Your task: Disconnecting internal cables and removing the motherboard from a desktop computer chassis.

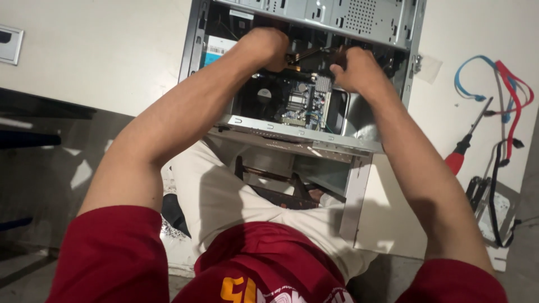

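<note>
An open grey computer case (292, 132) lies in front of me with its side off, showing a motherboard (300, 101) with a black fan. Both my arms reach into it. My left hand (264, 47) is closed around something dark and brownish near the top of the case; what it grips is partly hidden. My right hand (359, 70) is curled beside it, fingers closed on the same area, just above the motherboard. A thin brown cable or strip runs between the two hands.
A red-handled screwdriver (463, 148) lies to the right on the white surface, next to blue and red flat cables (508, 84) and a black cable (494, 196). My knees in light trousers sit under the case. A white wall plate (10, 44) is at far left.
</note>
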